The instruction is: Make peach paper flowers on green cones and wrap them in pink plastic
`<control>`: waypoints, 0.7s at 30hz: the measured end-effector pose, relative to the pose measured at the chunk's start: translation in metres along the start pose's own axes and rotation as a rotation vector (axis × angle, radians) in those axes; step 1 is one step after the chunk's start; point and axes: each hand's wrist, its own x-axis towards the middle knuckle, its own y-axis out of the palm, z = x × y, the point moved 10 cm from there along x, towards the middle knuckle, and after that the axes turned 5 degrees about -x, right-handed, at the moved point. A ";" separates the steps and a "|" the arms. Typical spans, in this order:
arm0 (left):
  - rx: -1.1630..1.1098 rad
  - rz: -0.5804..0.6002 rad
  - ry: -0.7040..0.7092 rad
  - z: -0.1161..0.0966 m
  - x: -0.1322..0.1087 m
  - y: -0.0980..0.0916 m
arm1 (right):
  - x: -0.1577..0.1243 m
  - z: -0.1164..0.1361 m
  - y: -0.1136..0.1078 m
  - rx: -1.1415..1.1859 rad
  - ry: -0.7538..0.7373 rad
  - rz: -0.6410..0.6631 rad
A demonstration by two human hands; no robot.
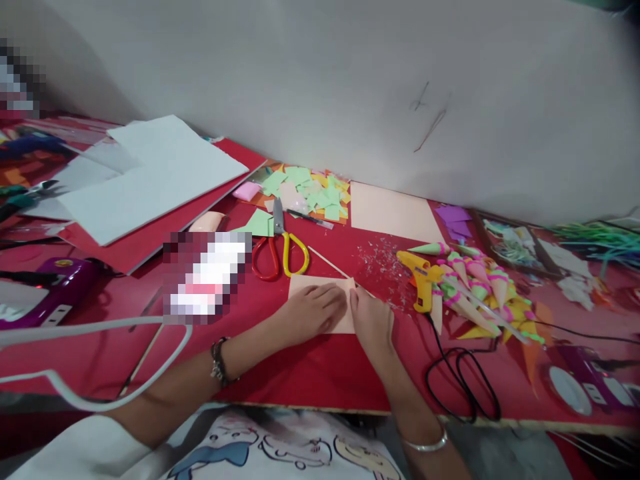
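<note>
Presently: left hand [313,310] lies flat, palm down, fingers stretched and close together, on a peach paper square [314,281]. Right hand [373,321] sits at the square's right edge, fingers bent toward it. Whether they pinch the edge or only touch it cannot be told.

Position: the square lies flat on the red table [325,373], near the front edge, right in front of the person. A thin stick [330,262] runs slantwise from behind the square down to the right hand's fingertips. Contact cannot be told.

Handling (judgement): the square looks light, thin and bendable. It would probably crease under pressure and slide on the smooth tabletop unless pinned. A free edge or corner looks like the best place to grip, with the other palm holding the middle down.

Outward:
- Scissors [280,250] with red and yellow handles lie just behind the square.
- Glue gun [423,280], yellow, is near on the right, its black cord [465,380] looping toward the table's front.
- Paper cones [475,287] are heaped beside the gun.
- Further back lie a larger peach sheet [390,213] and a pile of green paper scraps [310,190].
- White sheets [150,173] are at far left.

Room: the table stands against a plain pale wall [350,80] with faint scuff marks.
</note>
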 end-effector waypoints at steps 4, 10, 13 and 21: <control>-0.041 0.066 0.089 0.005 -0.009 0.012 | 0.000 0.000 -0.001 -0.016 0.007 -0.014; -0.083 0.144 0.129 0.006 -0.024 0.012 | -0.002 0.000 0.001 -0.074 0.007 -0.043; -0.085 0.180 0.130 0.006 -0.035 0.011 | -0.002 0.000 0.001 -0.094 0.012 -0.052; -0.055 0.188 0.075 0.013 -0.073 0.002 | -0.003 -0.001 0.000 -0.072 0.014 -0.044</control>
